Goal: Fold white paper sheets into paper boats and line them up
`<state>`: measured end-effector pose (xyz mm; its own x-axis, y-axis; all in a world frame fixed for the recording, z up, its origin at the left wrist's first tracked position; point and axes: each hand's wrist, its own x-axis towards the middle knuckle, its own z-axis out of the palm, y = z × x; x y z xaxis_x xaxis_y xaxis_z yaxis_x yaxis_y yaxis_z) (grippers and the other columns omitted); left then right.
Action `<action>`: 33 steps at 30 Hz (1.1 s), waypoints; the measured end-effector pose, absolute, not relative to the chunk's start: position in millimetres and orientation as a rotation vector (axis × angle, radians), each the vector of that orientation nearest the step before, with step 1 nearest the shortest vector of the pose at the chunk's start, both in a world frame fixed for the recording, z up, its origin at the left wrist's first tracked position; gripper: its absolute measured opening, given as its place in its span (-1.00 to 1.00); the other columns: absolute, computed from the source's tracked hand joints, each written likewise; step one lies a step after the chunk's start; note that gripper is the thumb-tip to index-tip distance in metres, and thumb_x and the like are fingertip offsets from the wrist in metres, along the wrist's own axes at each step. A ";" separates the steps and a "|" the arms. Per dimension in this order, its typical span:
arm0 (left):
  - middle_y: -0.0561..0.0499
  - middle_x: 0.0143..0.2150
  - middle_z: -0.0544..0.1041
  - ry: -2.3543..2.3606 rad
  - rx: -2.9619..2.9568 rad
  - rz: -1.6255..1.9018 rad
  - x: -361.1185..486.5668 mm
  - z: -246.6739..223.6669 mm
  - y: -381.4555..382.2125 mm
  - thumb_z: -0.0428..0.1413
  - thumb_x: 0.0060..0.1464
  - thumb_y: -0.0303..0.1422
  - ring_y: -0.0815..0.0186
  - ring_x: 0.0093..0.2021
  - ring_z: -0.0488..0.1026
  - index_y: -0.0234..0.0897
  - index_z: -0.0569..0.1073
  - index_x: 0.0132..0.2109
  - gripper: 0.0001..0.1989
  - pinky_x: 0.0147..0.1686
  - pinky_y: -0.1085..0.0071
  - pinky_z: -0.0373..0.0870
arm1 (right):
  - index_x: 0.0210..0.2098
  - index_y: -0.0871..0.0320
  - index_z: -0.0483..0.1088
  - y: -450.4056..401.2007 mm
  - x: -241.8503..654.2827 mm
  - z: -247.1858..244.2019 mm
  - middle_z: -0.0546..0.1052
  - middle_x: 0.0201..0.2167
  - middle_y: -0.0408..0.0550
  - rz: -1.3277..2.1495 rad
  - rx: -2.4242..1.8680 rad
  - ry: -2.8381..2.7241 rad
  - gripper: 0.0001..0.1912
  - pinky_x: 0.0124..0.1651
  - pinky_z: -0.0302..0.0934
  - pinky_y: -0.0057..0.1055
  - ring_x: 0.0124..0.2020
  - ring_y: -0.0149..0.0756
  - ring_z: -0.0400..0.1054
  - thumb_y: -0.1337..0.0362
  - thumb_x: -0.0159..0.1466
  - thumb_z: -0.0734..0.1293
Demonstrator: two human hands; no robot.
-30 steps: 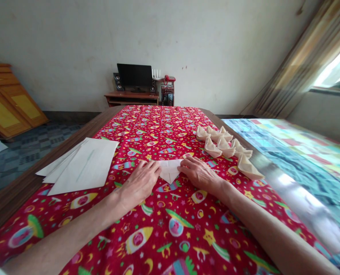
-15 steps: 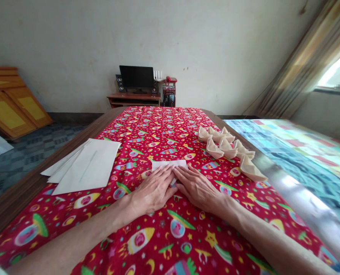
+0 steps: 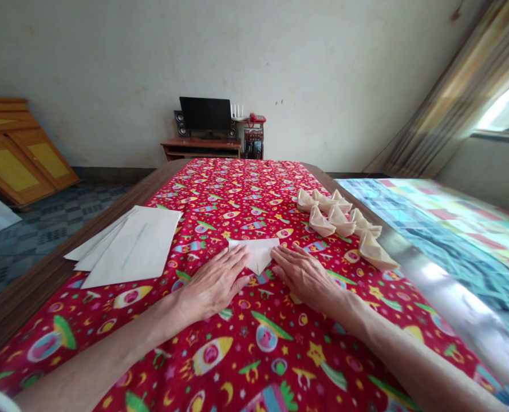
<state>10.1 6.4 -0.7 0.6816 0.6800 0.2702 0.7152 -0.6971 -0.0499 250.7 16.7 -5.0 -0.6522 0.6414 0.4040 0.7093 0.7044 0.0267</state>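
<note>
Folded paper [image 3: 259, 255] lies beneath left hand [image 3: 217, 280] and right hand [image 3: 306, 276], each grip open.

Window [image 3: 506, 109]: washed-out daylight from the right
Wall [image 3: 331, 74]: dim, greyish
Counter [image 3: 434, 280]: white glare, right edge
Cabinet [image 3: 22, 154]: slanted by edge distortion
Bed [image 3: 464, 229]: softly blurred

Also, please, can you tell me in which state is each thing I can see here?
Small paper: folded to a point, lying flat
Left hand: open, fingers on the paper
Right hand: open, fingertips at the paper's edge
Large sheets: fanned, overlapping
Beige shapes: folded, grouped
Monitor: screen dark
Cabinet doors: closed
</note>
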 end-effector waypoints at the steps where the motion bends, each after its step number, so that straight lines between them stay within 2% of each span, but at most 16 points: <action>1: -0.21 0.27 0.20 -1.156 -2.733 -0.346 7.7 -1.0 6.2 -0.22 0.29 -0.25 0.17 0.28 0.13 -0.44 0.23 0.20 -0.53 0.20 0.17 0.16 | 0.07 0.25 0.31 17.4 251.4 -5.1 0.44 0.02 0.16 -0.266 -1.060 -2.544 -0.65 0.11 0.21 -0.15 0.07 -0.15 0.32 0.25 0.37 0.10; 5: -0.18 0.28 0.18 -1.219 -2.717 -0.313 -4.3 -4.7 3.9 -0.21 0.28 -0.26 0.16 0.28 0.11 -0.43 0.21 0.22 -0.53 0.21 0.13 0.13 | -0.01 0.20 0.35 18.5 252.2 -2.5 0.49 -0.04 0.12 -0.268 -1.086 -2.527 -0.69 0.04 0.24 -0.18 0.00 -0.17 0.37 0.26 0.37 0.11; 9: -0.17 0.26 0.23 -1.278 -2.714 -0.372 -15.4 -6.8 4.3 -0.17 0.27 -0.25 0.15 0.27 0.14 -0.39 0.26 0.20 -0.55 0.20 0.12 0.13 | -0.19 0.15 0.42 20.5 251.1 1.0 0.54 -0.16 0.04 -0.202 -1.110 -2.494 -0.73 -0.02 0.21 -0.28 -0.12 -0.25 0.41 0.29 0.37 0.11; 11: -0.16 0.20 0.33 -1.319 -2.723 -0.488 -17.3 -5.7 11.2 -0.17 0.28 -0.27 0.18 0.22 0.23 -0.36 0.36 0.11 -0.60 0.18 0.18 0.18 | -0.28 0.15 0.43 23.8 249.4 1.4 0.54 -0.25 0.00 -0.183 -1.114 -2.468 -0.72 -0.05 0.19 -0.34 -0.18 -0.29 0.41 0.28 0.37 0.11; 14: -0.11 0.01 0.50 -1.375 -2.726 -0.726 -13.6 -3.6 32.6 -0.18 0.28 -0.30 0.28 0.02 0.43 -0.31 0.51 -0.17 -0.63 0.06 0.36 0.31 | -0.39 0.16 0.41 31.8 245.3 0.6 0.52 -0.37 -0.04 -0.220 -1.121 -2.448 -0.72 -0.13 0.15 -0.37 -0.24 -0.31 0.38 0.25 0.36 0.15; 16: -0.13 -0.06 0.49 -1.386 -2.670 -0.832 -8.4 -3.5 50.4 -0.09 0.24 -0.29 0.26 -0.04 0.44 -0.33 0.49 -0.20 -0.71 0.00 0.36 0.34 | -0.42 0.16 0.38 37.9 242.9 -0.3 0.49 -0.41 -0.06 -0.225 -1.148 -2.425 -0.76 -0.19 0.13 -0.38 -0.28 -0.30 0.35 0.23 0.32 0.21; 17: -0.14 -0.09 0.47 -1.386 -2.669 -0.806 -5.5 -3.8 58.6 -0.03 0.20 -0.25 0.22 -0.04 0.42 -0.35 0.46 -0.15 -0.73 -0.02 0.33 0.35 | -0.42 0.16 0.37 40.8 242.2 -1.0 0.48 -0.41 -0.07 -0.206 -1.166 -2.406 -0.80 -0.22 0.12 -0.39 -0.29 -0.30 0.33 0.22 0.30 0.24; 21: -0.16 -0.10 0.41 -1.502 -2.673 -0.620 4.6 -1.6 76.8 0.12 0.04 -0.14 0.11 -0.06 0.39 -0.35 0.40 -0.07 -0.59 -0.07 0.21 0.34 | -0.40 0.14 0.34 49.3 243.9 -5.1 0.43 -0.40 -0.10 -0.050 -1.195 -2.298 -0.87 -0.25 0.13 -0.43 -0.32 -0.33 0.28 0.24 0.23 0.32; 24: -0.10 -0.16 0.47 -1.660 -2.761 -0.553 9.4 5.4 76.1 0.16 -0.02 -0.14 0.14 -0.15 0.44 -0.29 0.41 -0.10 -0.61 -0.17 0.28 0.36 | -0.33 0.13 0.35 53.6 246.7 -9.6 0.42 -0.33 -0.09 0.044 -1.185 -2.216 -0.89 -0.20 0.17 -0.39 -0.28 -0.31 0.28 0.24 0.19 0.35; 26: -0.03 -0.22 0.52 -1.794 -2.808 -0.572 11.1 9.0 74.4 0.19 -0.08 -0.16 0.17 -0.22 0.47 -0.25 0.41 -0.10 -0.60 -0.25 0.34 0.36 | -0.21 0.12 0.35 56.5 246.9 -12.4 0.44 -0.24 -0.04 0.078 -1.185 -2.182 -0.77 -0.14 0.19 -0.33 -0.21 -0.25 0.29 0.23 0.15 0.38; 30: 0.06 -0.30 0.56 -1.995 -2.921 -0.801 12.5 10.0 74.2 0.23 -0.18 -0.28 0.24 -0.32 0.49 -0.22 0.43 -0.06 -0.55 -0.35 0.43 0.36 | 0.08 0.10 0.24 62.2 244.0 -13.8 0.44 -0.10 0.03 0.116 -1.206 -2.134 -0.42 -0.06 0.20 -0.20 -0.10 -0.15 0.30 0.22 0.08 0.41; 31: 0.08 -0.32 0.56 -2.028 -2.950 -0.862 13.1 10.4 73.9 0.23 -0.18 -0.32 0.26 -0.35 0.49 -0.23 0.44 -0.06 -0.56 -0.38 0.45 0.36 | 0.12 0.11 0.21 63.3 243.2 -12.7 0.45 -0.13 0.02 0.149 -1.229 -2.118 -0.36 -0.10 0.23 -0.22 -0.13 -0.17 0.32 0.23 0.06 0.41; 33: 0.10 -0.36 0.55 -2.050 -2.956 -0.961 15.2 13.5 71.5 0.21 -0.18 -0.38 0.30 -0.40 0.47 -0.25 0.45 -0.07 -0.58 -0.43 0.48 0.35 | 0.14 0.14 0.20 64.9 242.5 -8.4 0.48 -0.30 -0.07 0.264 -1.277 -2.097 -0.35 -0.26 0.25 -0.34 -0.31 -0.26 0.35 0.26 0.07 0.40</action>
<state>15.2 71.5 13.5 0.3216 0.9440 0.0734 0.6604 -0.2791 0.6971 242.5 64.9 -8.4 -0.3059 0.8495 0.4298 0.7162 0.5028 -0.4840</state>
